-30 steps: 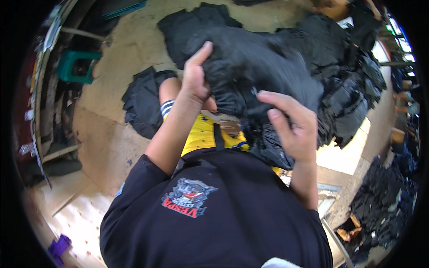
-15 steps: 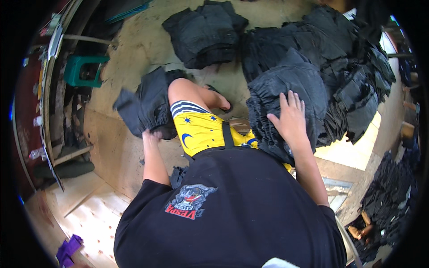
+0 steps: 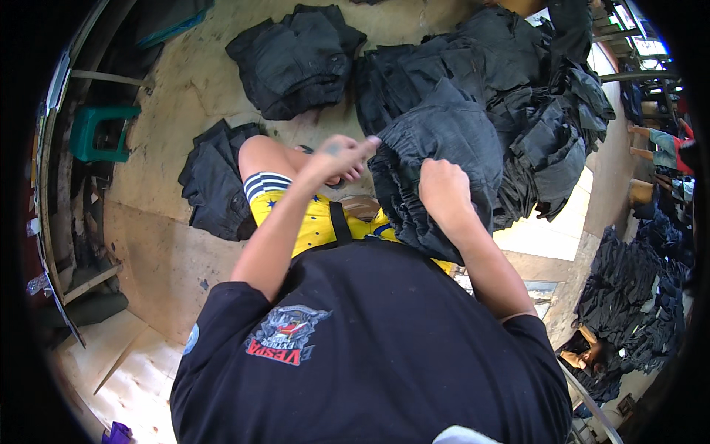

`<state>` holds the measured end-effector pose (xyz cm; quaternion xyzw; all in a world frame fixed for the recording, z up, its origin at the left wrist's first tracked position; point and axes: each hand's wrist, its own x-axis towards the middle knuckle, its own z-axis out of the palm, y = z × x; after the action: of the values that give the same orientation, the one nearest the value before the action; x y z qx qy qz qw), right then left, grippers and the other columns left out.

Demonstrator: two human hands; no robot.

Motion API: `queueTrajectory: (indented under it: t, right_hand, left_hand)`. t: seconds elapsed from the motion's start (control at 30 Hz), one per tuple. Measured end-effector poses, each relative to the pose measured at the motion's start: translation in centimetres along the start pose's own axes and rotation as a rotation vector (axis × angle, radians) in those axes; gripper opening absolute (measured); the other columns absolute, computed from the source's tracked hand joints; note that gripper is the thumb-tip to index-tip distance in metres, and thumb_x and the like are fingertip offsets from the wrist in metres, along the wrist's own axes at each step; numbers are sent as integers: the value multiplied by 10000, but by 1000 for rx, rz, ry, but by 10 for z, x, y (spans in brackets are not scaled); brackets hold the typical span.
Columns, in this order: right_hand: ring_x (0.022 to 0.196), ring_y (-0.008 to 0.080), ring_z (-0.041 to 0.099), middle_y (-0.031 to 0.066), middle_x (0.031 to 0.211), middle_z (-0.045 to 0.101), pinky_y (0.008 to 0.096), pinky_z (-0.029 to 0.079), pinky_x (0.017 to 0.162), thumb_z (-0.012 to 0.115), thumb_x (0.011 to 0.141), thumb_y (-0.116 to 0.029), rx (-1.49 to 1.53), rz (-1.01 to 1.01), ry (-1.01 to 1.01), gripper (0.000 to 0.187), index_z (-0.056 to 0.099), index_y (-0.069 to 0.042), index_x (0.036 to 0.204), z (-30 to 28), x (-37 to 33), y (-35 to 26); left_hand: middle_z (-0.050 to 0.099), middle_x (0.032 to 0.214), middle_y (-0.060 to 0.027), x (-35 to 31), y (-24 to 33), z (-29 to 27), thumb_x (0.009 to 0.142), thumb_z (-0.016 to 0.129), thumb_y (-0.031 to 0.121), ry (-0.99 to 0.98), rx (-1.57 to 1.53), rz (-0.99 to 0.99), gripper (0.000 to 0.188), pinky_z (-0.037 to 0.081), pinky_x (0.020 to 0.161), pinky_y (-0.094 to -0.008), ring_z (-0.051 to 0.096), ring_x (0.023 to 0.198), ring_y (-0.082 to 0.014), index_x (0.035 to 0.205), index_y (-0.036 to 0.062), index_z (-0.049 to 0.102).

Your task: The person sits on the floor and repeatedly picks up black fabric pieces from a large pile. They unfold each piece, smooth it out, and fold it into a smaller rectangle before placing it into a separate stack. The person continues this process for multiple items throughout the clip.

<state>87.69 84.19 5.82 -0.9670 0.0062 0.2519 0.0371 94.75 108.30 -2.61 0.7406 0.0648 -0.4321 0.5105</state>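
Dark grey garment [image 3: 462, 129], creased, lies beneath my curled right hand [image 3: 445, 191]; its ruched edge [image 3: 393, 181] faces my left hand [image 3: 344, 157].

The dark garment [image 3: 466, 133] was of cloth, matt, rather smooth over its wide part, but rough and puckered along the gathered edge. The folded stack [image 3: 292, 66] and the smaller stack [image 3: 214, 185] seemed to be of similar cloth, dull, with soft creases. The heap [image 3: 536, 133] looked also of cloth, more wrinkled, with a faint sheen on some folds. The stool [image 3: 86, 133] appeared to be of plastic, smooth and slightly glossy. The floor [image 3: 163, 244] looked like wooden board, matt and scuffed. The T-shirt [image 3: 414, 333] was of matt cloth, the shorts [image 3: 314, 229] of printed cloth.
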Motion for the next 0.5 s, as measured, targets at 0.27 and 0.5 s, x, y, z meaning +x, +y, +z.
queueTrajectory:
  t: [0.27,0.5]
  right_hand:
    - [846,82,671,9,981,755,239,530,807,525,904,20,1501,-15,208,325,741,64,1144,-42,-13,98]
    - [838,77,667,20,989,762,236,527,808,526,898,30,1555,-71,295,326,740,61,1141,-51,-31,115]
  left_hand:
    - [726,1142,-195,-15,56,76,906,775,352,178,-177,532,544,519,985,-375,676,1058,-253,1230,-61,631]
    - [723,1091,-168,-43,85,75,920,753,309,65,-223,648,505,526,962,-371,662,1013,-231,1243,-63,644]
